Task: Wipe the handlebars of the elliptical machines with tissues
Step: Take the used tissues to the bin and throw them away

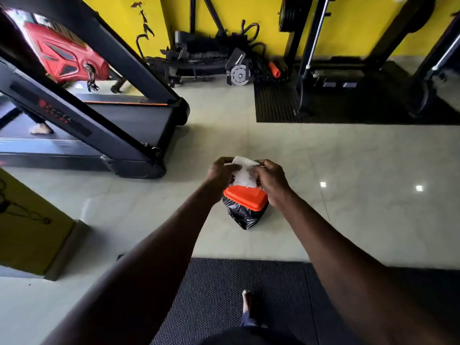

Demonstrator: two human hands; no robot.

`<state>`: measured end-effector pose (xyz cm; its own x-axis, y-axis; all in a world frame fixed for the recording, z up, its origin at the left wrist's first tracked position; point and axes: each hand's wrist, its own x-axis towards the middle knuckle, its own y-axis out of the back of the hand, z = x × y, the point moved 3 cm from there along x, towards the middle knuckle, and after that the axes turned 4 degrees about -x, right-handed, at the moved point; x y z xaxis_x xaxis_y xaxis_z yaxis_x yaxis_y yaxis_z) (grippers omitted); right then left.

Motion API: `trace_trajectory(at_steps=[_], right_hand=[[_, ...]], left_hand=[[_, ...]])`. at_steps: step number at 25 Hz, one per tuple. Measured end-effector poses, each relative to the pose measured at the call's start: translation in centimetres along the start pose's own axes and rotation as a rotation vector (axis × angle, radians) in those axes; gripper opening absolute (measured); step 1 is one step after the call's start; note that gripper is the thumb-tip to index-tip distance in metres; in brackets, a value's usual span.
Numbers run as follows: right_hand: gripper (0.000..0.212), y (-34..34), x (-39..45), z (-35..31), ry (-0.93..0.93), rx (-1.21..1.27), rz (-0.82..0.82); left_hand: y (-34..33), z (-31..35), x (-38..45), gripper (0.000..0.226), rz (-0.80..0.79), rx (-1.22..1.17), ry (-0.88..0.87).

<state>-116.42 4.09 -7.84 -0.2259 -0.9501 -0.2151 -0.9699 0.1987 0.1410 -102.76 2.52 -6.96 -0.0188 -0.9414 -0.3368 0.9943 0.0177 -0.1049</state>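
Now both hands, left hand and right hand, pinch 1 white tissue above the orange-lidded bin on the floor; no elliptical handlebars are visible, so wiping progress cannot be judged.

Both arms are reaching forward, and the left hand and right hand are pinching a white tissue between them, each holding one side. The tissue is hanging directly above a small bin with an orange lid and a black liner, which is sitting on the pale tiled floor. A bare foot is standing on a dark mat near the bottom edge. A black treadmill is lying to the left. Dark gym gear is resting against the yellow wall beyond.
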Motion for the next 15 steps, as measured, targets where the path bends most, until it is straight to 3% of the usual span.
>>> trace_trajectory(at_steps=[8,15], right_hand=[[0.007,-2.7,17.8,-1.3,-0.128,0.004,-0.009],[0.008,-7.2,29.5,-2.2,-0.151,-0.035,0.082]], left_hand=[[-1.4,3.1,17.2,0.015,0.049,-0.007,0.128],[0.2,4.8,30.7,0.007,0.018,-0.024,0.163]])
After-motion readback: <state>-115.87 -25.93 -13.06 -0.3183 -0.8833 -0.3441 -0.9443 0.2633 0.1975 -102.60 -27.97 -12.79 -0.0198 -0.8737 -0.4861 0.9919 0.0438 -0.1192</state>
